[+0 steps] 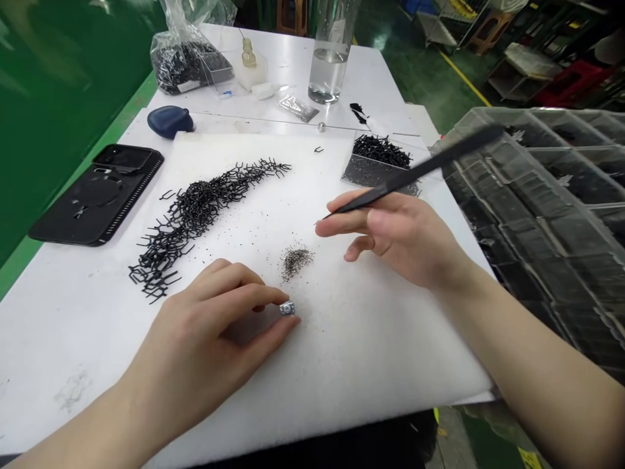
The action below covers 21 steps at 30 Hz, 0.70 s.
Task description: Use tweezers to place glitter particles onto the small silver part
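Observation:
Between thumb and forefinger, my left hand (205,339) pinches a small silvery metal part (288,308) just above the white foam mat (371,345). My right hand (400,238) holds black tweezers (415,174), their tips pointing left near the fingertips. Whether the tips grip anything is too small to tell. A little heap of tiny metallic pieces (295,262) lies on the mat between my hands. Beyond my left hand stretches a long pile of black forked wire-like pieces (195,212). One loose forked piece (319,150) rests near the mat's far edge.
A black phone (100,192) and a dark blue rounded object (170,122) lie at left. At the back stand a plastic bag of black pieces (188,62), a small bottle (249,53) and a clear cylinder of liquid (329,68). Clear compartment boxes (537,221) line the right side.

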{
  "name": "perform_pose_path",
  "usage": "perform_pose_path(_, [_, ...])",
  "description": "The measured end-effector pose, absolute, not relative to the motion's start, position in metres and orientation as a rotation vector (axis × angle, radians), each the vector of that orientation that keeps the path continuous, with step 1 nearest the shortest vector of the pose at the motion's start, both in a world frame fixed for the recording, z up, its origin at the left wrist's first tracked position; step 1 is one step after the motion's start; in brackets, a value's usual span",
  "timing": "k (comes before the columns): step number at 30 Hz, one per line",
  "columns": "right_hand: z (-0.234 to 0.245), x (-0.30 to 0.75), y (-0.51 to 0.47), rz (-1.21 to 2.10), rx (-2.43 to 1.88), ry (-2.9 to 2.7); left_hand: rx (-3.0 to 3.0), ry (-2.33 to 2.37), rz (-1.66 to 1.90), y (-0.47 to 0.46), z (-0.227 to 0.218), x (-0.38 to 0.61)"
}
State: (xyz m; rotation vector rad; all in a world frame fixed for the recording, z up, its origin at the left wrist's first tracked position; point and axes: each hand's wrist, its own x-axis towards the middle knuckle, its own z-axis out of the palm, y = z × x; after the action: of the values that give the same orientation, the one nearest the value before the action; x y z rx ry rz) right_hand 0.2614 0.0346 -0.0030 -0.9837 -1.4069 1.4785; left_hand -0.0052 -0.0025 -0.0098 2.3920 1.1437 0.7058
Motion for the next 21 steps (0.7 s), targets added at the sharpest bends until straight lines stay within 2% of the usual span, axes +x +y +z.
perform_pose_path(9, [-0.0102, 0.2601, 0.0329, 1.033, -1.053, -1.859, 2.359, 1.184, 0.642, -0.0019, -0.0021, -0.0033])
perform_pose_path(15, [-0.0098, 0.2591, 0.0295, 0.919, -1.231, -1.813, 2.357, 1.213, 0.632, -0.0035, -0.0019, -0.0012])
perform_pose_path(21, [-0.008, 0.2611, 0.0291, 0.9, -1.203, -1.862, 2.354, 1.219, 0.608, -0.0034, -0.0008, -0.0015])
